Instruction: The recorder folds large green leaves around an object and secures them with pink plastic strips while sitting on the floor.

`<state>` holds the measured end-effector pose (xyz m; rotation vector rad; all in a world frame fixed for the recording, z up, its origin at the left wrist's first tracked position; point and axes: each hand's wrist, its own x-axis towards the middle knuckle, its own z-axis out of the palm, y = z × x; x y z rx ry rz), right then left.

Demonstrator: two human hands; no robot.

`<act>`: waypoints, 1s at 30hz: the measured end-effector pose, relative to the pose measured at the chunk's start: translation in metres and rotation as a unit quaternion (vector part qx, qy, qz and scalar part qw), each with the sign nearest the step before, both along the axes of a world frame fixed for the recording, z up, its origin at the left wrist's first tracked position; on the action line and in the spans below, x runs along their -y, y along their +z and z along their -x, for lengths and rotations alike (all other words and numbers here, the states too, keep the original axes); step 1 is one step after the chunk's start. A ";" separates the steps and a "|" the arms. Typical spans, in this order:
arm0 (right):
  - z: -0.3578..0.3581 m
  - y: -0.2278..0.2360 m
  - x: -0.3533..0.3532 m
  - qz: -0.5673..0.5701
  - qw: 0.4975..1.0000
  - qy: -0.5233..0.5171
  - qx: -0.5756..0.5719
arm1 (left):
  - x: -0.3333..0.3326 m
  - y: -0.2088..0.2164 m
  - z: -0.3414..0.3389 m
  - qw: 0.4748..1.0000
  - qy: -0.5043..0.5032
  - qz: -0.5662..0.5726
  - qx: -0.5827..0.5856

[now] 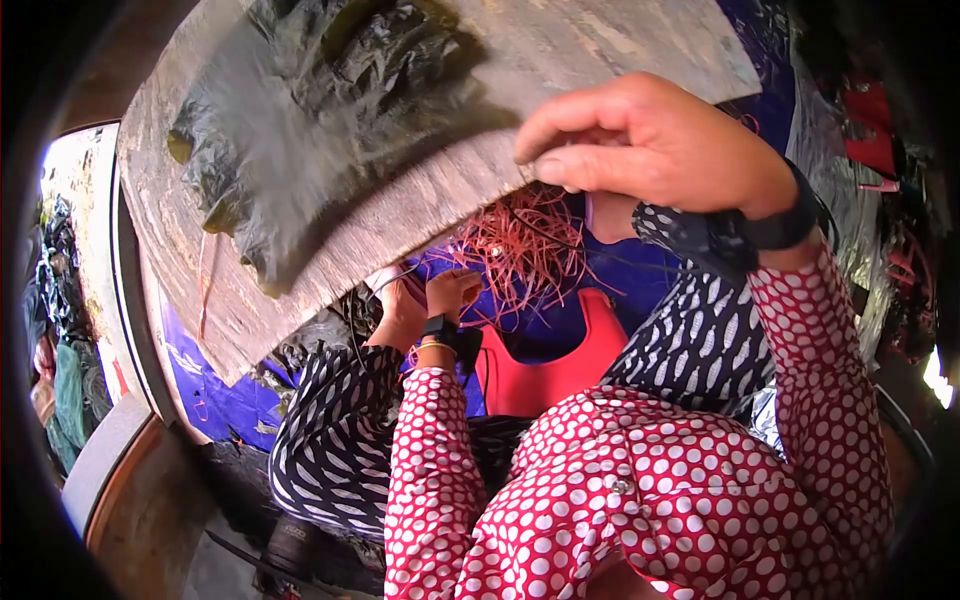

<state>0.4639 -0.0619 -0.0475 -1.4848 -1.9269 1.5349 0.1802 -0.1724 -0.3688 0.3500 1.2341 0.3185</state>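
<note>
Right hand (650, 140) was raised, fingers (560, 170) clamped on the near edge of a grey wooden board (420, 200) carrying dark plastic (330, 90). Left hand (452, 292), lower down, was curled shut beside tangled red strands (525, 245) over blue sheeting (620, 275); what it gripped was unclear.

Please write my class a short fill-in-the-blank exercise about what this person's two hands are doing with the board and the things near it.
1. The right hand grips the edge of a grey wooden ____.
2. On the board lies a crumpled sheet of dark ____.
3. The left hand sits low, beside a tangle of ____ strands.
4. Each wrist wears a black ____.

Missing words: board; plastic; red; band
</note>
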 end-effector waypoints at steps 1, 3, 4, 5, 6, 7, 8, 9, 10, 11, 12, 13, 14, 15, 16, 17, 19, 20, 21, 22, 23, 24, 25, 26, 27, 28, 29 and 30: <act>-0.002 -0.003 0.000 -0.041 0.999 0.023 -0.010 | -0.006 0.021 0.000 0.998 -0.055 -0.011 -0.038; 0.003 0.008 0.000 -0.011 1.000 0.026 0.003 | -0.014 0.056 0.005 0.984 -0.145 -0.035 -0.093; 0.001 0.013 0.001 0.026 0.999 0.025 0.022 | -0.018 0.076 0.006 0.984 -0.146 -0.043 -0.096; -0.003 0.005 0.004 0.003 1.000 0.017 -0.015 | -0.021 0.097 0.005 0.979 -0.162 -0.111 -0.062; -0.007 -0.001 0.006 -0.006 1.000 0.014 -0.016 | -0.023 0.117 0.004 0.968 -0.178 -0.177 -0.027; -0.008 -0.008 0.007 -0.024 0.999 0.013 -0.038 | -0.025 0.134 0.005 0.966 -0.183 -0.183 -0.028; -0.009 -0.014 0.008 -0.041 0.997 0.015 -0.062 | -0.026 0.153 0.009 0.932 -0.225 -0.283 -0.023; -0.009 -0.020 0.008 -0.049 0.995 0.035 -0.079 | -0.028 0.172 0.010 0.887 -0.264 -0.378 -0.017; -0.010 -0.021 0.012 -0.052 0.995 0.029 -0.077 | -0.033 0.200 0.001 0.970 -0.176 -0.167 -0.027; -0.006 -0.021 0.014 -0.040 0.995 0.044 -0.086 | -0.036 0.227 0.000 0.972 -0.157 -0.172 -0.008; -0.003 -0.021 0.017 -0.026 0.994 0.059 -0.093 | -0.037 0.250 -0.003 0.974 -0.138 -0.177 0.014; 0.002 -0.026 0.021 -0.026 0.992 0.069 -0.106 | -0.037 0.267 -0.007 0.971 -0.133 -0.200 0.003; 0.008 -0.031 0.027 -0.020 0.987 0.063 -0.147 | -0.036 0.282 -0.011 0.967 -0.128 -0.220 -0.007; 0.014 -0.037 0.033 -0.060 0.983 0.078 -0.155 | -0.037 0.290 -0.011 0.959 -0.132 -0.248 -0.025; 0.021 -0.039 0.038 -0.098 0.977 0.094 -0.164 | -0.036 0.302 -0.015 0.955 -0.138 -0.260 -0.035; 0.027 -0.035 0.043 -0.061 0.977 0.105 -0.174 | -0.036 0.312 -0.018 0.951 -0.144 -0.270 -0.041; 0.040 -0.036 0.051 -0.009 0.966 0.121 -0.229 | -0.036 0.327 -0.024 0.946 -0.148 -0.282 -0.054; 0.046 -0.039 0.054 -0.091 0.955 0.142 -0.243 | -0.035 0.334 -0.027 0.942 -0.146 -0.300 -0.045; 0.051 -0.044 0.054 -0.035 0.941 0.159 -0.298 | -0.035 0.341 -0.030 0.936 -0.143 -0.319 -0.035; 0.052 -0.045 0.055 0.021 0.922 0.172 -0.347 | -0.035 0.353 -0.038 0.935 -0.143 -0.322 -0.036; 0.050 -0.037 0.052 0.019 0.920 0.176 -0.350 | -0.035 0.366 -0.044 0.934 -0.143 -0.323 -0.043; 0.040 -0.027 0.046 0.062 0.935 0.169 -0.307 | -0.035 0.374 -0.046 0.934 -0.143 -0.325 -0.050; 0.031 -0.011 0.043 0.102 0.946 0.164 -0.262 | -0.036 0.376 -0.041 0.925 -0.146 -0.347 -0.056; 0.023 0.003 0.045 0.049 0.958 0.109 -0.260 | -0.036 0.378 -0.035 0.923 -0.142 -0.351 -0.061; 0.012 0.009 0.041 0.077 0.965 0.065 -0.241 | -0.036 0.381 -0.029 0.915 -0.162 -0.355 -0.100; -0.004 0.013 0.036 0.010 0.970 0.043 -0.239 | -0.038 0.383 -0.024 0.905 -0.183 -0.360 -0.134; -0.018 0.020 0.030 0.000 0.981 0.007 -0.192 | -0.039 0.380 -0.008 0.906 -0.182 -0.356 -0.141; -0.030 0.022 0.023 -0.018 0.989 -0.010 -0.149 | -0.040 0.375 0.005 0.910 -0.181 -0.338 -0.158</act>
